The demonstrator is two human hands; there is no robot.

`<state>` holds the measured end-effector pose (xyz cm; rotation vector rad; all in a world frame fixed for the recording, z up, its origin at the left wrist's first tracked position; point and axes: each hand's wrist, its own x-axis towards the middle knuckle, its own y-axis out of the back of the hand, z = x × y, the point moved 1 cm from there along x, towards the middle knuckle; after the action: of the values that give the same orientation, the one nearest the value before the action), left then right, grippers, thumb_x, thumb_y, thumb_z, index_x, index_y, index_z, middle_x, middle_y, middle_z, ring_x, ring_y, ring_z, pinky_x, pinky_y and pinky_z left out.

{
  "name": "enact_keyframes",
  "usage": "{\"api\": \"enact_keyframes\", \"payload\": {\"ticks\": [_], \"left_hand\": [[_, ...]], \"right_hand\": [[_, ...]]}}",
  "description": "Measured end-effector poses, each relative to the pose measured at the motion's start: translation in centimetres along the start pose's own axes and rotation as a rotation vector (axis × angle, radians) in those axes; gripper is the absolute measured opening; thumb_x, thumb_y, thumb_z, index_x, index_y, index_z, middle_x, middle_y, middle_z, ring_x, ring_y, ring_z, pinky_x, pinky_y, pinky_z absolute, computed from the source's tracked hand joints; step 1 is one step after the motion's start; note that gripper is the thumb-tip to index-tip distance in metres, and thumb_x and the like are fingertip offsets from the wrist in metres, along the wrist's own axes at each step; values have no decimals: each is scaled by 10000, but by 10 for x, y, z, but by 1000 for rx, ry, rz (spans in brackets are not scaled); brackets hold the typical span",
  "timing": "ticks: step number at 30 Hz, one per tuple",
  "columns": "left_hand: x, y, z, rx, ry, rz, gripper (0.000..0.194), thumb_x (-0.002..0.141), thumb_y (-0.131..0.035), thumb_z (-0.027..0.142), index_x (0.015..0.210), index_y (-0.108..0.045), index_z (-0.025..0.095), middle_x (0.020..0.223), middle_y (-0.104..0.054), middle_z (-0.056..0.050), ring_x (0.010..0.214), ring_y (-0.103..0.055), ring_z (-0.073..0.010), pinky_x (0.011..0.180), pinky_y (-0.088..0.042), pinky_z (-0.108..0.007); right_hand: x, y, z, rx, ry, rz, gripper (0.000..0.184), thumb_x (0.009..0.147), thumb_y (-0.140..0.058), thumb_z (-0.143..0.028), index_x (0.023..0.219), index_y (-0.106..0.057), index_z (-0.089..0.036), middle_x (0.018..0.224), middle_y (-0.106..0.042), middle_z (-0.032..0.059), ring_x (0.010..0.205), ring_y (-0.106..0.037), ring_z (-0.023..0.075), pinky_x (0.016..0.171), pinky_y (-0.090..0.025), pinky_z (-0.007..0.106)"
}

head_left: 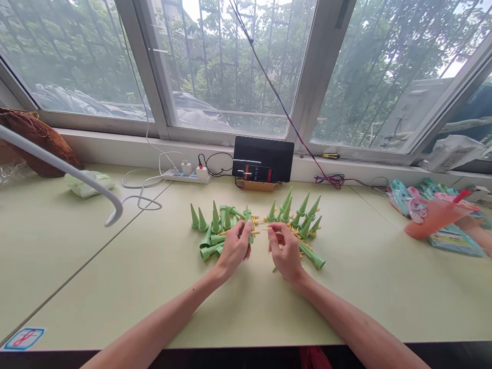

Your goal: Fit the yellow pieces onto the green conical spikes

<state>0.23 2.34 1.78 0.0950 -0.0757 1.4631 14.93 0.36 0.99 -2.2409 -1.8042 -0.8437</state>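
My left hand (235, 248) is closed around a green plastic cone spike (249, 225), held upright over the pale green table (154, 287). My right hand (285, 252) pinches a small yellow peg (269, 229) just to the right of it. To the left of my hands lies a heap of green cone spikes (213, 230); another group of green cones (302, 215) stands and lies to the right, with small yellow pegs (295, 233) scattered among them.
A black tablet and a phone on a stand (262, 160) lean against the window sill, beside a white power strip (187, 176) with cables. A white lamp arm (61, 166) crosses the left. Colourful packets and another person's hand (438, 218) are at the far right.
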Motion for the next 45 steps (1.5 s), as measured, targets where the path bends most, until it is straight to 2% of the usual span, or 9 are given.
{"api": "enact_keyframes", "payload": {"ticks": [20, 32, 45], "left_hand": [[-1, -1, 1, 33, -11, 12, 451, 927, -496, 580, 719, -327, 217, 574, -293, 93, 346, -320, -42, 347, -244, -208], [-3, -2, 3, 82, -45, -15, 433, 941, -480, 549, 715, -335, 209, 604, -338, 72, 421, -314, -51, 393, -240, -212], [-3, -4, 2, 34, -22, -34, 460, 910, -505, 601, 720, -357, 209, 591, -343, 89, 353, -320, -33, 357, -231, -198]], "right_hand": [[0, -3, 5, 30, 31, -120, 192, 977, -507, -364, 945, -596, -197, 727, -606, 0, 518, -552, 120, 481, -454, 239], [-2, -4, 8, 65, 28, -187, 205, 986, -512, -371, 967, -597, -185, 719, -596, 1, 503, -520, 109, 494, -446, 242], [-2, -4, 10, 60, 38, -202, 214, 981, -524, -382, 984, -604, -184, 747, -616, 12, 523, -538, 113, 508, -457, 246]]}}
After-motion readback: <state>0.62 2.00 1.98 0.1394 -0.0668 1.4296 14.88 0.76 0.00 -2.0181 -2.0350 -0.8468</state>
